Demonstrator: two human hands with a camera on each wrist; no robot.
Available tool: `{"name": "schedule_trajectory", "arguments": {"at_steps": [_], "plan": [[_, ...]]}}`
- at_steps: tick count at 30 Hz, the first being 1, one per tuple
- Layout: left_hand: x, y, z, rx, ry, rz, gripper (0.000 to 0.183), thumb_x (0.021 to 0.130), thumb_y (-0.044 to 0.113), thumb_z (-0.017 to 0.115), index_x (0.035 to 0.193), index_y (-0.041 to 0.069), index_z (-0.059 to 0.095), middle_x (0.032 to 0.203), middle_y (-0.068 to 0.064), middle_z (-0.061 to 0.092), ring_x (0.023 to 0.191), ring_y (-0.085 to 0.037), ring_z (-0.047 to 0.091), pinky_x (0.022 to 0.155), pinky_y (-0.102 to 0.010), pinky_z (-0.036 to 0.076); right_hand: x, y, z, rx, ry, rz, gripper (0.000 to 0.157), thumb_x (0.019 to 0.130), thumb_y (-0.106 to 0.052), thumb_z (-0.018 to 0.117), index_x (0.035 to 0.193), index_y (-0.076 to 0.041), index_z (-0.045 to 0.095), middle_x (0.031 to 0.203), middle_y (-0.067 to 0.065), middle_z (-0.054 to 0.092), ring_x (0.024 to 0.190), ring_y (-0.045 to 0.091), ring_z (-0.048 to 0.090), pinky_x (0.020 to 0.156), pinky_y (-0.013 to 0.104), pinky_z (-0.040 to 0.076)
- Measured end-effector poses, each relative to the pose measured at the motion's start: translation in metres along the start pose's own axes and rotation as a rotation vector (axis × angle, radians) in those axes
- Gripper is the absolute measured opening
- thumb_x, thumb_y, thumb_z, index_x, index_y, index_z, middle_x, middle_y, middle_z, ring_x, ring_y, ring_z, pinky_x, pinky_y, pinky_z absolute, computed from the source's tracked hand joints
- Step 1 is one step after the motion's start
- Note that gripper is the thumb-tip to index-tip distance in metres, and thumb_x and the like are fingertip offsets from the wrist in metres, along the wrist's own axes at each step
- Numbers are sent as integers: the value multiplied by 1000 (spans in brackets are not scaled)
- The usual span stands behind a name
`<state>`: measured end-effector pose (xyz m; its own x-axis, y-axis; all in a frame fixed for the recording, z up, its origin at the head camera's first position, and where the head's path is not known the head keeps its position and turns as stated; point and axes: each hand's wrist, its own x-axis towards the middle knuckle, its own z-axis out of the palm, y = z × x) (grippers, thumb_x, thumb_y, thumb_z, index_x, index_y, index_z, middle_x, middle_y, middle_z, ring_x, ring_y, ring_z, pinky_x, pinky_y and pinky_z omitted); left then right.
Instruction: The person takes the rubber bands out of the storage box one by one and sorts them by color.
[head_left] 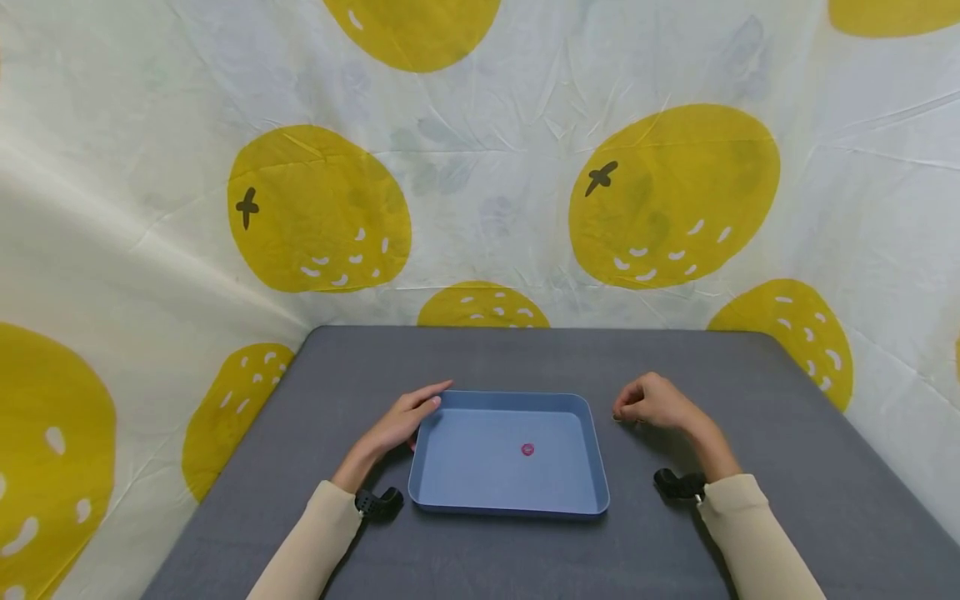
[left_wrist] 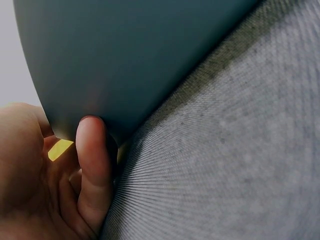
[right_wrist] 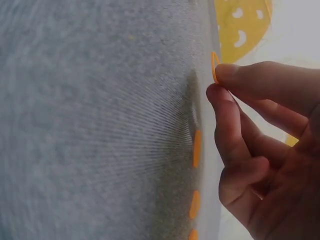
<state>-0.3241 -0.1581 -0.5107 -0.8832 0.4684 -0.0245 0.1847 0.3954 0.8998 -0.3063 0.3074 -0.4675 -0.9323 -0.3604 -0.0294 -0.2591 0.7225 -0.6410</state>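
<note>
A shallow blue tray (head_left: 480,483) lies on the grey table. My left hand (head_left: 401,423) grips its left side near the far corner, thumb at the rim and other fingers outside; in the left wrist view a fingertip (left_wrist: 91,131) is against the tray's outer wall (left_wrist: 135,55). Inside the tray is a small round pink thing (head_left: 528,449). To the right of the tray, my right hand (head_left: 656,402) is low over the table. Between thumb and forefinger it pinches a small, thin orange loop (right_wrist: 213,61), clearest in the right wrist view.
Several small orange pieces (right_wrist: 196,148) lie on the grey cloth (right_wrist: 90,120) below the right hand. Each wrist wears a black camera, the left one (head_left: 378,503) close to the tray's near left side. A white curtain (head_left: 487,192) with yellow fruit prints hangs behind the table.
</note>
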Motion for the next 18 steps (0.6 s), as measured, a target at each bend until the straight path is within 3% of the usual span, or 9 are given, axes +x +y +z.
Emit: {"name": "schedule_trajectory", "arguments": {"at_steps": [11, 18], "plan": [[0, 1, 1, 7, 11, -15, 41, 102, 42, 43, 143, 41, 43, 149, 1, 42, 102, -23, 62, 44, -44, 52, 4, -2, 5, -114, 88, 53, 6, 81, -11, 71, 78, -11, 76, 68, -2, 68, 59, 8, 54, 53, 24, 44], [0, 0, 1, 0, 10, -6, 43, 102, 40, 44, 145, 37, 42, 152, -3, 38, 117, -27, 55, 43, -43, 52, 3, 0, 6, -121, 109, 68, 5, 81, -12, 72, 79, -12, 77, 67, -3, 68, 59, 10, 53, 51, 25, 42]]}}
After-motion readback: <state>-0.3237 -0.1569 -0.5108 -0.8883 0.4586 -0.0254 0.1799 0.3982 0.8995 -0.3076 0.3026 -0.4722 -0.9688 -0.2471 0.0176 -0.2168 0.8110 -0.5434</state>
